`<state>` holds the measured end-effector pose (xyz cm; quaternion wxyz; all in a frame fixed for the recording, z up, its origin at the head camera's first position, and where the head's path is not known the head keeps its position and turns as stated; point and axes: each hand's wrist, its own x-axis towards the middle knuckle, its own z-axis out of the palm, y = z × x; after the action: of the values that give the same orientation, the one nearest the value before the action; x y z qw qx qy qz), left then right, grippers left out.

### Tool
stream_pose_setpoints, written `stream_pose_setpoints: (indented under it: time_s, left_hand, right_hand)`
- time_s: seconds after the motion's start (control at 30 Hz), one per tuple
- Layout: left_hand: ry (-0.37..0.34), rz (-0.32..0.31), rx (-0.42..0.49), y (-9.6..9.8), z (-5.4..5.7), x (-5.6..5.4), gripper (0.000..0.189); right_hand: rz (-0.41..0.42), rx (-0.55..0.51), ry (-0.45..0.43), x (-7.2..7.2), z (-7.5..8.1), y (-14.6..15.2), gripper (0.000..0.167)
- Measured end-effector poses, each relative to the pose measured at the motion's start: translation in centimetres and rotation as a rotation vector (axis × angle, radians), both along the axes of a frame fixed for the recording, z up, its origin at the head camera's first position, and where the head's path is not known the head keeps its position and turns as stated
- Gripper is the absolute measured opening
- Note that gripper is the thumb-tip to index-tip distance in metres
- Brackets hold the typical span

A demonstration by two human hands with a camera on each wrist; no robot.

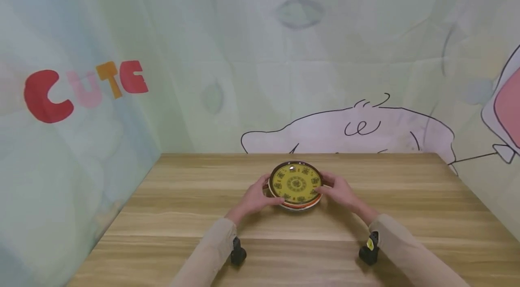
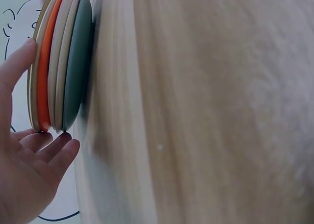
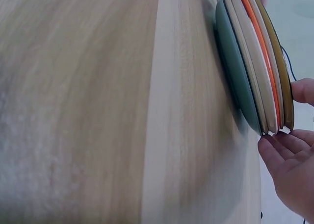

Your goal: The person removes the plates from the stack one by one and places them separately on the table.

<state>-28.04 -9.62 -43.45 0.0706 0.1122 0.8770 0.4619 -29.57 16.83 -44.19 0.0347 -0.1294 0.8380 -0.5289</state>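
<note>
A stack of plates [image 1: 295, 184] sits toward the far side of the table, the top plate yellow with a dark rim and a ring of small printed figures. Seen edge-on in the left wrist view, an orange plate [image 2: 45, 72], several pale plates and a dark green plate [image 2: 77, 62] at the bottom lie beneath it. My left hand [image 1: 255, 196] holds the stack's left side, thumb over the top rim and fingers against the edges. On the opposite side my right hand [image 1: 340, 192] grips it likewise. The far fingertips are partly hidden behind the plates.
The wood-grain table [image 1: 284, 260] stretches out around the stack. Behind it and to the sides hangs a pale printed curtain [image 1: 195, 52] with coloured letters and a line-drawn animal. Dark wrist devices [image 1: 238, 253] are strapped on both sleeves.
</note>
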Motion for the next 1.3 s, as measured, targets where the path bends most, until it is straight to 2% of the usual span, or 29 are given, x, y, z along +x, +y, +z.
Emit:
stream_pose_setpoints:
  time_s: [0.3,0.7,0.9,1.3]
  left_hand:
    - [0.002,0.006,-0.011,0.0,0.5,-0.1,0.097]
    - [0.016,-0.015,-0.029,-0.1,0.3,-0.1,0.096]
    - [0.022,-0.020,-0.029,-0.1,0.1,0.0,0.097]
    - [0.019,-0.006,-0.061,0.2,0.1,0.2,0.099]
  right_hand:
    - [0.005,0.014,-0.010,-0.2,0.5,0.1,0.064]
    - [0.040,0.040,-0.019,-0.3,1.0,1.4,0.061]
    - [0.113,-0.040,-0.095,-0.1,1.8,2.4,0.060]
    - [0.083,-0.078,-0.158,-0.1,2.8,3.3,0.057]
